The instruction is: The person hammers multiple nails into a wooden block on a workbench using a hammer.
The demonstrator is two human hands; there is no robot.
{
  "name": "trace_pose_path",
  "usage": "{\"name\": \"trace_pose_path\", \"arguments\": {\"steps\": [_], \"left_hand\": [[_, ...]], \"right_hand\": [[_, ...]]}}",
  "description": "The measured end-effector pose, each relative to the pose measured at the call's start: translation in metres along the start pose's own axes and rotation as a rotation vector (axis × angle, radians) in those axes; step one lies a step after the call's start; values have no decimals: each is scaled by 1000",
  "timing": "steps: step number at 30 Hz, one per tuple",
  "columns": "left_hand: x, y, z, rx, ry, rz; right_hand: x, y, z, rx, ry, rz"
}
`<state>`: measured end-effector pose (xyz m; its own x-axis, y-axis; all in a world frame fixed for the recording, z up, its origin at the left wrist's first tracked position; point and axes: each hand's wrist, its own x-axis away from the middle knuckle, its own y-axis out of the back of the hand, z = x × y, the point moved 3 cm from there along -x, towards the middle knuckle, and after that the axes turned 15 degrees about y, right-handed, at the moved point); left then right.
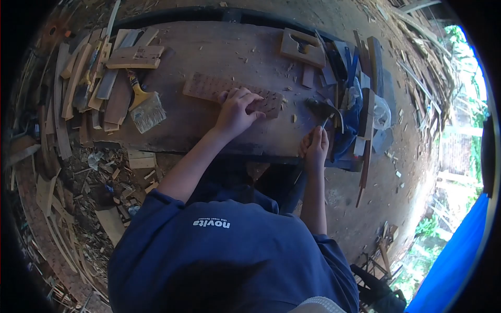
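A long wooden board (209, 87) with rows of small holes lies flat on the workbench (229, 47). My left hand (236, 109) presses down on its right part, fingers spread over the wood. My right hand (314, 147) is near the bench's front edge, closed around a thin metal tool (324, 123) whose tip points up toward a dark hammer-like tool (322, 108). Small wood chips are scattered around the board.
A wide paintbrush (144, 107) lies left of the board. Wooden slats and offcuts (86, 78) are piled at the bench's left end. A carved wooden block (301, 48) and more sticks and tools (360, 78) crowd the right end. Scrap wood litters the ground (78, 198).
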<state>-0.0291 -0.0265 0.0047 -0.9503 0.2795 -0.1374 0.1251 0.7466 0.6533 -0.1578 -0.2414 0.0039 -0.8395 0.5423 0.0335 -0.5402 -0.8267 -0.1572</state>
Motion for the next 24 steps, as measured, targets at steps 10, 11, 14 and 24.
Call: {"name": "trace_pose_path", "arguments": {"steps": [10, 11, 14, 24], "left_hand": [[3, -4, -1, -54, -102, -68], [3, -5, -2, -61, -111, -61], [3, -6, -7, -145, -91, -60], [4, -9, -4, -69, -10, -84]], "right_hand": [[-3, 10, -22, 8, -18, -22], [-2, 11, -22, -2, -17, -32], [-2, 10, -23, 0, -18, -13], [-2, 6, -19, 55, 31, -3]]}}
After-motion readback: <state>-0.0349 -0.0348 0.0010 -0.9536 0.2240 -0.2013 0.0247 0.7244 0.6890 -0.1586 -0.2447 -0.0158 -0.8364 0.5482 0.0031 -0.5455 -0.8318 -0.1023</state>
